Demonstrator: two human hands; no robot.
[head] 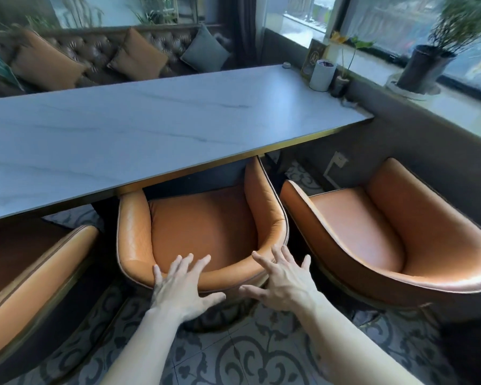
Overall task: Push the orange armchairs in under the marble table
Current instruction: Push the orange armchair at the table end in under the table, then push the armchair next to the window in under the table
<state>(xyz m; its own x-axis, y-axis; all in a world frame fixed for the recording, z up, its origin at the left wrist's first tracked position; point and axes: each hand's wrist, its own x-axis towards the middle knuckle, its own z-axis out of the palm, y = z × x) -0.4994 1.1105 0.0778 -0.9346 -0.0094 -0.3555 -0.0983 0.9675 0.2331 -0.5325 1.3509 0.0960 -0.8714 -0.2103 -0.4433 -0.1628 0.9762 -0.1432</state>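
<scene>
Three orange armchairs stand along the near side of the long marble table [156, 120]. The middle armchair [203, 226] has its front tucked under the table edge. My left hand [182, 287] and my right hand [283, 282] are both at its curved backrest, fingers spread, holding nothing; whether the palms touch the leather I cannot tell. The right armchair [386, 232] stands clear of the table, angled toward the wall. The left armchair [31, 276] is partly cut off by the frame, its front under the table edge.
A tufted brown sofa [95, 54] with cushions runs along the far side. A white pot [321, 75], a sign and small plants stand at the table's right end. A dark potted plant [425, 68] sits on the window ledge. Patterned floor tiles [247, 354] lie underfoot.
</scene>
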